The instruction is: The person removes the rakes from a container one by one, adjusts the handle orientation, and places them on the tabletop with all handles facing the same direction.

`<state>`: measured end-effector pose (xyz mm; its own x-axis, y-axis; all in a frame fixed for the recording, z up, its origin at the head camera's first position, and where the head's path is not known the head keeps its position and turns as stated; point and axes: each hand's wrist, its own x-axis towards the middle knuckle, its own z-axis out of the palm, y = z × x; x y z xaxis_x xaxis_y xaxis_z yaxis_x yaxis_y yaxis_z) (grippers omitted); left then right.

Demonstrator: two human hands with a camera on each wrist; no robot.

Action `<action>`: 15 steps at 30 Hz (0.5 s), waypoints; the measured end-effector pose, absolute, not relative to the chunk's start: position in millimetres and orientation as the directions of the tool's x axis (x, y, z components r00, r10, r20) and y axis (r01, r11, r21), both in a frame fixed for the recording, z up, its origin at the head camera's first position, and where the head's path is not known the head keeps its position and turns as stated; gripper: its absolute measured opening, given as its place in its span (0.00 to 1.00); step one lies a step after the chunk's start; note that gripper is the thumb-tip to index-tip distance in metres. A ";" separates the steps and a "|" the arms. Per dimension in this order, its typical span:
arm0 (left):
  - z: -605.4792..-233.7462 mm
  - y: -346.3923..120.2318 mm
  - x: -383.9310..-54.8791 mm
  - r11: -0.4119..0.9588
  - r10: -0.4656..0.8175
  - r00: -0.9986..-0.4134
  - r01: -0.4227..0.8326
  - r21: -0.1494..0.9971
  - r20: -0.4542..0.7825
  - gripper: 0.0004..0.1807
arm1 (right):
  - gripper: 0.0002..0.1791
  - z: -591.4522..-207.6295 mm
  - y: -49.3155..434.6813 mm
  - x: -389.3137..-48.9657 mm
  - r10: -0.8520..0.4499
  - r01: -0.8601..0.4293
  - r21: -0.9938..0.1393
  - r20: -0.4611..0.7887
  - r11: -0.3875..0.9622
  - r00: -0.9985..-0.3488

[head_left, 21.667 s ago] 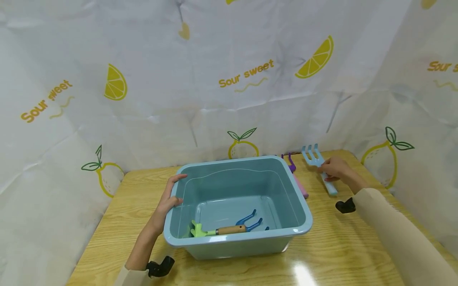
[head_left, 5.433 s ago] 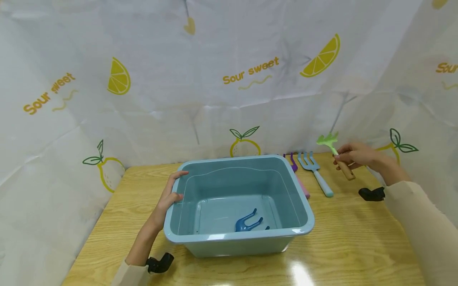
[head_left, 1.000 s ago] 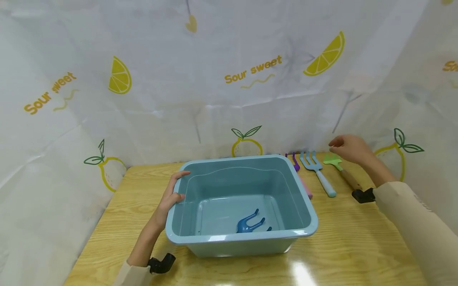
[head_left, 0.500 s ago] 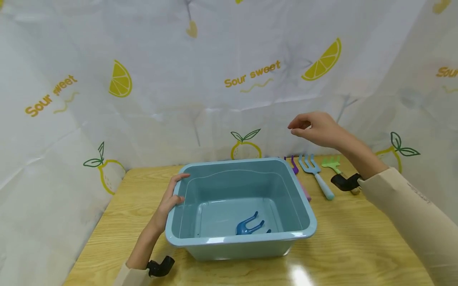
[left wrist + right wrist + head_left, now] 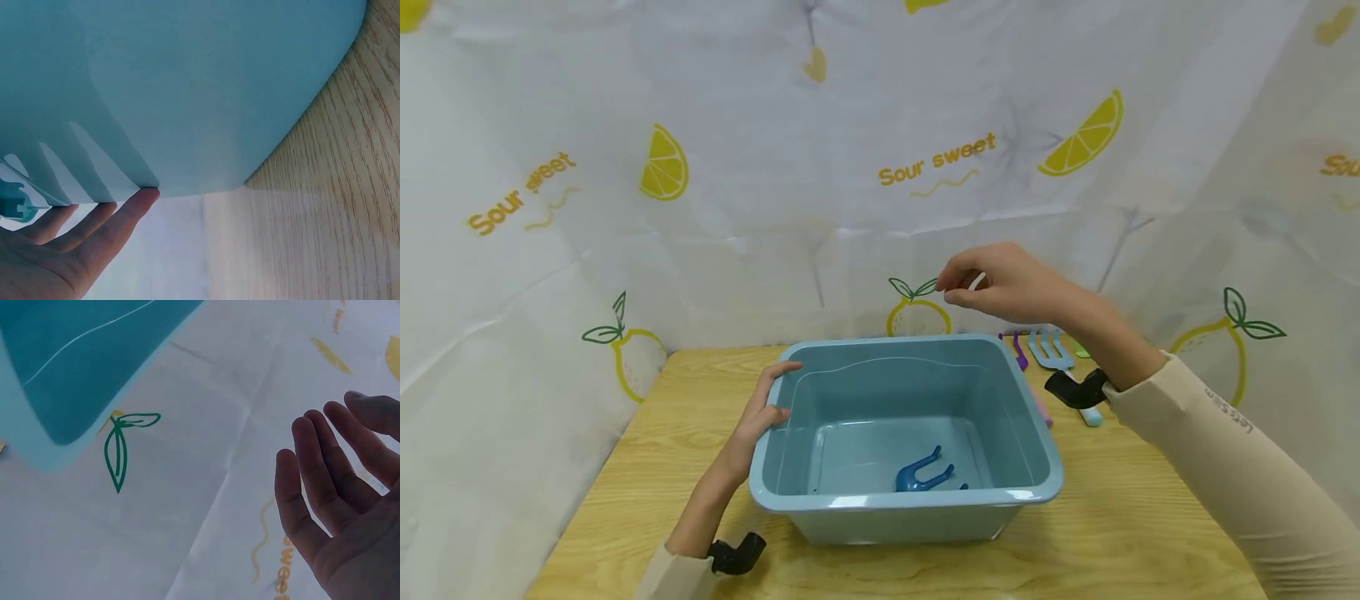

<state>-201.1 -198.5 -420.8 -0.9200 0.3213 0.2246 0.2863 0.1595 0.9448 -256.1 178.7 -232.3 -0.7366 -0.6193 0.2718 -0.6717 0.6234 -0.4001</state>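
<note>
My left hand (image 5: 752,425) grips the left rim of a grey-blue plastic basin (image 5: 917,502); its fingertips press the outer wall in the left wrist view. A blue hand rake (image 5: 913,479) lies inside the basin near the front wall, which hides its handle. Above the basin's back right corner hovers my right hand (image 5: 1007,283), fingers loosely bent and holding nothing. Right of the basin lie a purple hand rake (image 5: 1021,354) with a pink handle and a light blue hand fork (image 5: 1052,350). Of the green hand rake (image 5: 1081,350) only a bit shows past my right arm.
The basin stands on a wooden table (image 5: 692,400). A white cloth (image 5: 820,275) printed with lemons hangs right behind the table and at both sides. Black wrist mounts (image 5: 737,554) sit on both wrists.
Earlier, my right hand laid the light blue fork, then the green rake from the basin, on the table's right. It has since let go and moved left above the basin. My left hand stays put.
</note>
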 end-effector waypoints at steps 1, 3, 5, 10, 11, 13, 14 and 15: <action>-420.4 -198.4 -201.3 0.159 0.323 -0.920 0.285 0.945 0.223 0.37 | 0.08 -232.4 174.1 -255.8 -0.633 -0.681 -0.399 0.266 0.614 -0.727; -420.0 -198.3 -201.3 0.162 0.320 -0.920 0.290 0.943 0.228 0.37 | 0.08 -232.5 164.3 -255.9 -0.660 -0.698 -0.398 0.253 0.595 -0.707; -419.7 -198.0 -200.8 0.163 0.312 -0.921 0.295 0.941 0.235 0.37 | 0.08 -232.6 154.9 -255.8 -0.686 -0.710 -0.405 0.233 0.576 -0.689; -421.0 -197.3 -200.3 0.165 0.314 -0.920 0.296 0.941 0.235 0.37 | 0.08 -234.7 134.7 -251.6 -0.749 -0.746 -0.400 0.188 0.533 -0.635; -421.3 -197.2 -200.5 0.162 0.318 -0.919 0.296 0.941 0.234 0.37 | 0.08 -235.6 131.2 -250.7 -0.760 -0.754 -0.393 0.181 0.526 -0.625; -421.1 -196.8 -200.5 0.164 0.320 -0.918 0.297 0.941 0.234 0.37 | 0.08 -237.5 124.3 -249.5 -0.778 -0.765 -0.387 0.164 0.514 -0.606; -420.7 -196.7 -200.6 0.161 0.320 -0.917 0.299 0.941 0.236 0.37 | 0.09 -238.3 121.1 -249.0 -0.785 -0.767 -0.390 0.153 0.509 -0.600; -420.5 -196.7 -200.8 0.161 0.320 -0.917 0.301 0.940 0.239 0.37 | 0.09 -239.1 117.7 -249.0 -0.793 -0.769 -0.395 0.143 0.503 -0.592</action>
<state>-200.8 -196.7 -420.5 -0.9168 0.3197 0.2391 0.3012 0.1608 0.9399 -249.0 117.7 -239.1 -0.5923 -0.7928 0.1435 -0.7689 0.5031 -0.3946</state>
